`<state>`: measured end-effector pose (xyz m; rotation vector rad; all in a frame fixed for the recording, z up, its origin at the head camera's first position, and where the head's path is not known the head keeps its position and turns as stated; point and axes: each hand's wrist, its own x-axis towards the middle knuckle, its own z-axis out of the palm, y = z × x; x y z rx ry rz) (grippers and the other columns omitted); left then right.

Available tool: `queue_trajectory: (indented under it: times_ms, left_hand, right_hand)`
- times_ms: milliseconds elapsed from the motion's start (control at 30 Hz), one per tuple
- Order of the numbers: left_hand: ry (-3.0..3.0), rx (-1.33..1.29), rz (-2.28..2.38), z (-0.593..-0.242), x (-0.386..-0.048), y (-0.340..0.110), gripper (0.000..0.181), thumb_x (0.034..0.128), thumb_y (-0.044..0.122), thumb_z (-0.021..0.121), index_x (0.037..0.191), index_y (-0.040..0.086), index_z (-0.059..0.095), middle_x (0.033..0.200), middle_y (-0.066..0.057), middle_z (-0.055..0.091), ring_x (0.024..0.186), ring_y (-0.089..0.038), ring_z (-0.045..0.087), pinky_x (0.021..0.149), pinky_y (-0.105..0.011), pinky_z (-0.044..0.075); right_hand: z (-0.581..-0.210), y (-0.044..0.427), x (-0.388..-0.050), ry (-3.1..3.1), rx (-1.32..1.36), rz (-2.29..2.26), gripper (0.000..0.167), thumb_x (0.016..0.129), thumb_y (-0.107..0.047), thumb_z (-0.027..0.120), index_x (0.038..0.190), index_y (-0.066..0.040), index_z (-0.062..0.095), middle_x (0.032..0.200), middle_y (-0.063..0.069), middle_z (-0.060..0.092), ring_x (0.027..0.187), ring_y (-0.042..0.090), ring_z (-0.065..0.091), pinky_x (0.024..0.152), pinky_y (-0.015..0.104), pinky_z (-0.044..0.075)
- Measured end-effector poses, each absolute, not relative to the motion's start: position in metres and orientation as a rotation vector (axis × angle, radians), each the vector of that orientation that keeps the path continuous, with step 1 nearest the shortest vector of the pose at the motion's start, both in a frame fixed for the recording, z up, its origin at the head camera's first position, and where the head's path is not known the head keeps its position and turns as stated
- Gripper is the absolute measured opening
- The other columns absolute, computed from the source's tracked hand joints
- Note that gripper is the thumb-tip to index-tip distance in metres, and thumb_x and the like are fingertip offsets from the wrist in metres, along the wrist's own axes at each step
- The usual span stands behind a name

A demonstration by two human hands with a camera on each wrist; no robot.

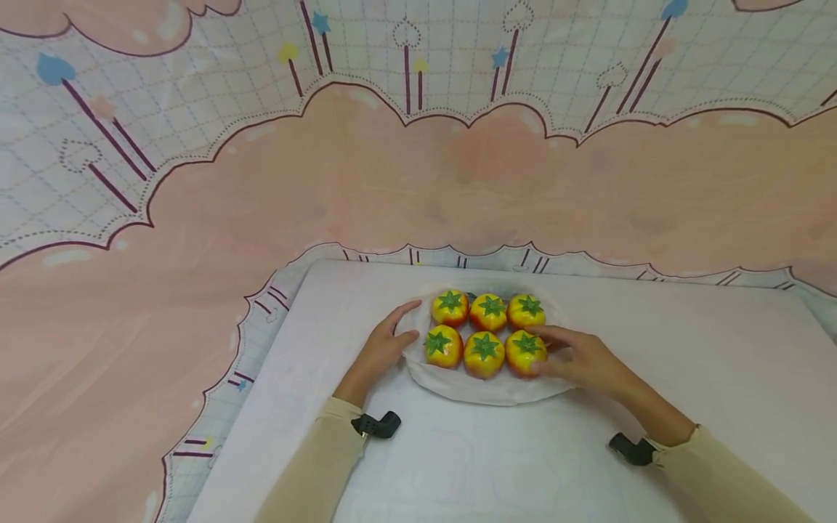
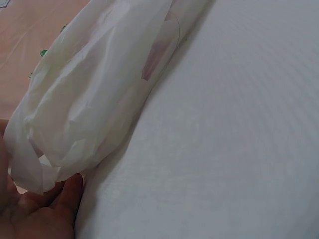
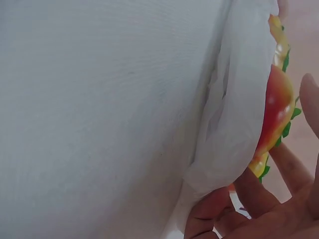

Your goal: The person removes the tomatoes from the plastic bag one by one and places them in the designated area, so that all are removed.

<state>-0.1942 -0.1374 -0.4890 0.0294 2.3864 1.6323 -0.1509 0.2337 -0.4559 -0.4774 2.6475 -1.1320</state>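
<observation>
Two rows of three glossy yellow-red tomatoes [image 1: 484, 354] with green star-shaped tops sit on a thin white plastic bag [image 1: 471, 390]. At the bag's left edge is my left hand [image 1: 386, 345], thumb and forefinger spread apart. The left wrist view shows its fingertips against the crumpled bag [image 2: 84, 94]. My right hand [image 1: 585, 359] has its thumb and fingers around the front right tomato [image 1: 525, 352]. In the right wrist view, lower fingers of the right hand [image 3: 279, 214] are bent beside the bag's edge, and a red-yellow tomato [image 3: 280, 107] shows above it.
A white table [image 1: 418, 465] lies under the bag. Behind and left of it hangs a pink and white patterned cloth [image 1: 418, 181]. Each wrist carries a black device, the left one [image 1: 379, 425] and the right one [image 1: 633, 450], beside beige sleeves.
</observation>
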Motion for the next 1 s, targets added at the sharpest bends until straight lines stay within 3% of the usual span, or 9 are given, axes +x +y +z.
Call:
queue_trajectory:
  times_ms: [333,733,1000]
  left_hand:
    - [2.411,0.011,1.585,-0.49,-0.195,-0.136,0.055,0.1003,0.026,0.06,0.145,0.054,0.046,0.167,0.011,0.03,0.159,-0.024,0.02,0.126,-0.058,0.022]
    - [2.425,0.011,1.582,-0.49,-0.194,-0.138,0.053,0.1005,0.027,0.06,0.144,0.054,0.047,0.167,0.012,0.031,0.158,-0.023,0.022,0.126,-0.058,0.022]
    - [2.423,0.049,1.613,-0.491,-0.195,-0.138,0.056,0.1007,0.023,0.059,0.146,0.052,0.046,0.166,0.012,0.032,0.158,-0.023,0.022,0.127,-0.055,0.021]
  right_hand:
    - [-0.45,0.229,-0.148,2.669,-0.488,-1.07,0.067,0.087,-0.043,0.079,0.146,-0.019,0.057,0.133,0.011,0.066,0.118,0.031,0.061,0.103,0.057,0.053]
    - [-0.448,0.229,-0.145,2.692,-0.446,-1.054,0.069,0.085,-0.046,0.08,0.145,-0.02,0.058,0.131,0.009,0.068,0.119,0.031,0.062,0.103,0.057,0.053]
    - [-0.444,0.233,-0.14,2.716,-0.469,-1.084,0.066,0.086,-0.042,0.08,0.144,-0.019,0.058,0.129,0.01,0.069,0.117,0.031,0.063,0.096,0.056,0.057]
